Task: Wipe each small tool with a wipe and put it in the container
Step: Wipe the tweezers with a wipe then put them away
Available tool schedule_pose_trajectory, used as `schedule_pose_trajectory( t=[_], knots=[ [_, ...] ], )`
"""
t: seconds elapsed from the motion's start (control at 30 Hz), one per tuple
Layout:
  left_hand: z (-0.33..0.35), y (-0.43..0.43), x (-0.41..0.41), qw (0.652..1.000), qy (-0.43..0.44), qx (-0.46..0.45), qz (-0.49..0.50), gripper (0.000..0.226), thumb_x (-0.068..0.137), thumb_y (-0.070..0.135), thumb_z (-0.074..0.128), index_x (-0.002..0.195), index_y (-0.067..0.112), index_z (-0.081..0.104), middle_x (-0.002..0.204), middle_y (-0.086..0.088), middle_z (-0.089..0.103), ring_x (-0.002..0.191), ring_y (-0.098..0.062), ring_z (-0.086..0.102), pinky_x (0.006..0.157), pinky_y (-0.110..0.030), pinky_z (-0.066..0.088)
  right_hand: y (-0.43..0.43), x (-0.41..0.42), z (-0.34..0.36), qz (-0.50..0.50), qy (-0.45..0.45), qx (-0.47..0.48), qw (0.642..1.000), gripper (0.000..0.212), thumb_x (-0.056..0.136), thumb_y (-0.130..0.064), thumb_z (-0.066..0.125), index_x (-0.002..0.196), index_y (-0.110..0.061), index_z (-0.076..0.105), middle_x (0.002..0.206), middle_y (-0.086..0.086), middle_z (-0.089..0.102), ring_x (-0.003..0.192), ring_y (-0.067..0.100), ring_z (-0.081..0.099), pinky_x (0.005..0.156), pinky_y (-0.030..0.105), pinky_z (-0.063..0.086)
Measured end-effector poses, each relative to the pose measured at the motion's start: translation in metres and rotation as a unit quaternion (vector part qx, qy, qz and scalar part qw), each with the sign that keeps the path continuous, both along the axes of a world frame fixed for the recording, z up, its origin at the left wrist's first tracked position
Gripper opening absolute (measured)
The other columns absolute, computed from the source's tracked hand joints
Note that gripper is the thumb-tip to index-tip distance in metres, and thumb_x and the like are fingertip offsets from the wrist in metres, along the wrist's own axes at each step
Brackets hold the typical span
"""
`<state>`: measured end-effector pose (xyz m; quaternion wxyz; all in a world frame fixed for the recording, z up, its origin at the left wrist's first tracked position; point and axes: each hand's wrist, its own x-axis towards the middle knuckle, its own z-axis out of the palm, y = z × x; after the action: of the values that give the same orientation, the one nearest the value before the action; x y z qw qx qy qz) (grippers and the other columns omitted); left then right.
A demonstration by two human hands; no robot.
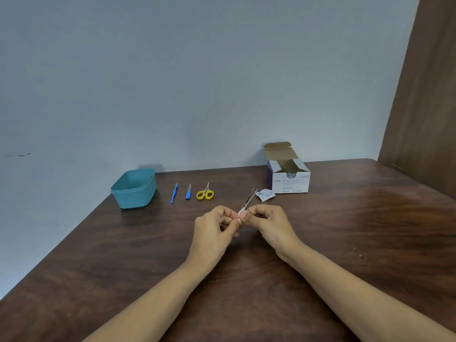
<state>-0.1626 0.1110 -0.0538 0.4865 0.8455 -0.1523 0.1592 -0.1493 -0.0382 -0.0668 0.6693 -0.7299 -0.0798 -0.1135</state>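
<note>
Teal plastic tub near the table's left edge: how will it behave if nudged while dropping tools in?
The teal plastic tub looks empty and thin-walled, so it is probably light and apt to slide on the smooth wooden table. Its wide, low shape suggests it won't tip easily.

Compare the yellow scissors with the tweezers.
The scissors lie flat on the table; the tweezers are held above it, pinched between the left hand and right hand. The scissors have yellow handles; the tweezers are bare metal. A white wipe wraps the tweezers' near end; nothing touches the scissors. Both are outside the teal container.
</note>
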Motion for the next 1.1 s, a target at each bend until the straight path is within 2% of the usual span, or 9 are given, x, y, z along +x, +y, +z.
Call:
schedule_pose_trajectory(
  t=[0.13,0.3,0.4,0.53,0.67,0.73,0.8,0.93,1.1],
  knots=[
    [0.0002,-0.0003,-0.0003,1.000,-0.002,-0.010,-0.001,0.004,0.086,0.018,0.069,0.087,0.015,0.067,0.066,0.004,0.071,0.059,-0.001,0.066,0.058,-0.007,0.047,-0.0004,0.0001,0.0003,0.003,0.008,0.011,1.000,0.014,0.084,-0.013,0.070,0.080,0.000,0.074,0.077,0.002,0.072,0.072,-0.006,0.063,0.069,0.005,0.044],
    [0.0028,-0.0050,-0.0008,1.000,-0.012,-0.008,-0.021,0.001,0.087,0.016,0.067,0.087,0.017,0.066,0.067,0.005,0.070,0.062,-0.001,0.066,0.059,-0.006,0.046,-0.0003,0.0007,0.0018,-0.023,0.012,0.083,0.996,0.013,0.085,-0.016,0.069,0.074,-0.011,0.074,0.080,0.000,0.073,0.081,0.001,0.065,0.075,0.010,0.045],
    [0.0020,-0.0073,-0.0011,0.999,-0.016,0.019,-0.031,0.003,0.087,0.016,0.066,0.086,0.017,0.065,0.066,0.003,0.070,0.061,-0.001,0.065,0.061,-0.007,0.047,-0.0015,-0.0007,0.0056,-0.048,0.013,0.142,0.989,0.015,0.088,-0.015,0.066,0.088,-0.002,0.073,0.080,-0.002,0.070,0.069,-0.011,0.061,0.062,0.001,0.041],
    [0.0002,-0.0077,-0.0006,0.998,-0.028,0.041,-0.039,0.004,0.087,0.016,0.066,0.085,0.019,0.063,0.066,0.003,0.069,0.061,-0.002,0.065,0.060,-0.009,0.048,-0.0023,0.0007,0.0068,-0.074,0.009,0.178,0.981,0.017,0.091,-0.013,0.061,0.089,0.002,0.070,0.057,-0.012,0.058,0.049,-0.008,0.050,0.054,0.003,0.038],
    [-0.0017,-0.0072,-0.0001,0.998,-0.034,0.049,-0.034,0.004,0.087,0.016,0.066,0.086,0.019,0.063,0.067,0.003,0.069,0.061,-0.004,0.064,0.061,-0.016,0.052,0.0004,0.0026,0.0035,-0.057,-0.001,0.095,0.994,0.027,0.094,-0.024,0.058,0.079,-0.002,0.063,0.056,-0.006,0.040,0.052,-0.001,0.037,0.055,0.014,0.034],
    [-0.0025,-0.0062,0.0002,0.998,-0.039,0.049,-0.031,0.004,0.087,0.017,0.066,0.085,0.019,0.063,0.067,0.004,0.069,0.063,-0.006,0.064,0.062,-0.018,0.052,0.0015,0.0037,0.0009,-0.041,-0.003,0.056,0.998,0.029,0.093,-0.025,0.059,0.076,-0.002,0.065,0.063,-0.001,0.050,0.062,0.002,0.045,0.064,0.017,0.039],
    [-0.0033,-0.0052,0.0006,0.998,-0.043,0.038,-0.026,0.005,0.086,0.016,0.066,0.085,0.019,0.063,0.068,0.004,0.069,0.064,-0.006,0.064,0.063,-0.018,0.052,0.0024,0.0029,-0.0002,-0.024,-0.008,0.013,1.000,0.023,0.093,-0.024,0.060,0.078,-0.009,0.070,0.070,-0.003,0.062,0.071,0.002,0.053,0.071,0.015,0.042],
    [-0.0043,-0.0032,0.0012,0.999,-0.041,0.015,-0.011,0.004,0.086,0.014,0.067,0.086,0.017,0.065,0.069,0.006,0.070,0.065,-0.003,0.064,0.061,-0.012,0.050,0.0029,0.0011,0.0001,0.003,-0.024,-0.043,0.999,0.026,0.092,-0.022,0.061,0.068,-0.019,0.069,0.065,-0.010,0.064,0.069,-0.001,0.055,0.072,0.015,0.042],
    [-0.0055,-0.0029,0.0028,0.999,-0.039,0.028,-0.007,0.005,0.086,0.015,0.067,0.086,0.019,0.064,0.070,0.006,0.069,0.065,-0.003,0.064,0.062,-0.012,0.050,-0.0011,0.0020,0.0022,0.022,-0.001,-0.045,0.999,0.021,0.088,-0.018,0.064,0.069,-0.017,0.073,0.070,-0.008,0.068,0.074,-0.003,0.060,0.079,0.018,0.042]
  ],
)
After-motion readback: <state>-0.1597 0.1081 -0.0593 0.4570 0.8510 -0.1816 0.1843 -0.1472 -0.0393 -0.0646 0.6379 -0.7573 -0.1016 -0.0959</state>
